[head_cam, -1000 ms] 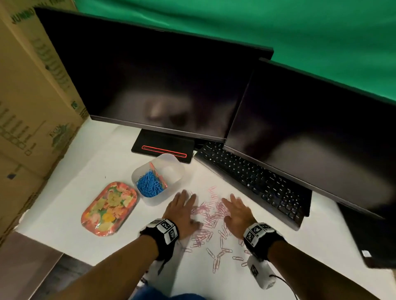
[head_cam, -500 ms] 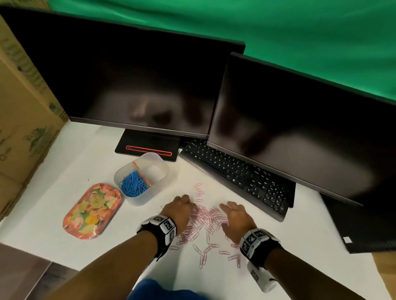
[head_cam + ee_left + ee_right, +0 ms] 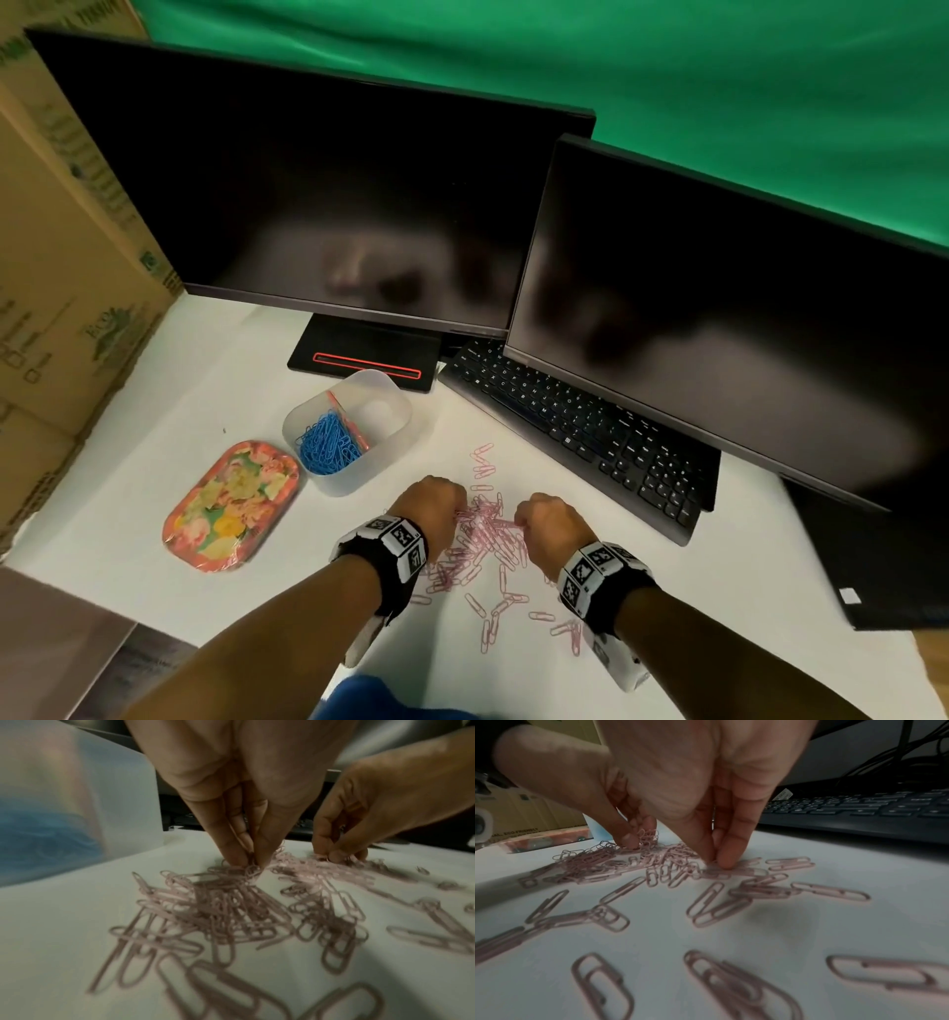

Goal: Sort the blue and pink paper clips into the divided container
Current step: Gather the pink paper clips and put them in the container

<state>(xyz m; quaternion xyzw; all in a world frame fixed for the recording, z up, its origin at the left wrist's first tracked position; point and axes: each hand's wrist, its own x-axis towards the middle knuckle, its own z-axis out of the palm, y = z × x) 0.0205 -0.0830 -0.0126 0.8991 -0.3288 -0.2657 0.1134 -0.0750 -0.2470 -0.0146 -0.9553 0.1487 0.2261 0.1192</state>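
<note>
Several pink paper clips (image 3: 485,534) lie heaped and scattered on the white table in front of me. My left hand (image 3: 436,506) has its fingers bunched together, pinching a clump of pink clips (image 3: 249,870) at the heap's left side. My right hand (image 3: 544,519) is curled the same way, its fingertips (image 3: 725,862) pinching pink clips at the heap's right side. The translucent divided container (image 3: 390,437) stands up and left of the hands. Its near compartment holds blue paper clips (image 3: 326,449); the far compartment looks empty. A few pink clips lean on the divider.
A floral tray (image 3: 231,506) lies left of the container. A black keyboard (image 3: 580,431) runs diagonally to the right under two dark monitors (image 3: 318,205). Cardboard boxes (image 3: 51,282) wall the left side. A black device (image 3: 873,565) sits at the far right.
Both hands went from lying flat with spread fingers over the clips to curled fists. They have raked the pink clips inward into a tighter heap between them.
</note>
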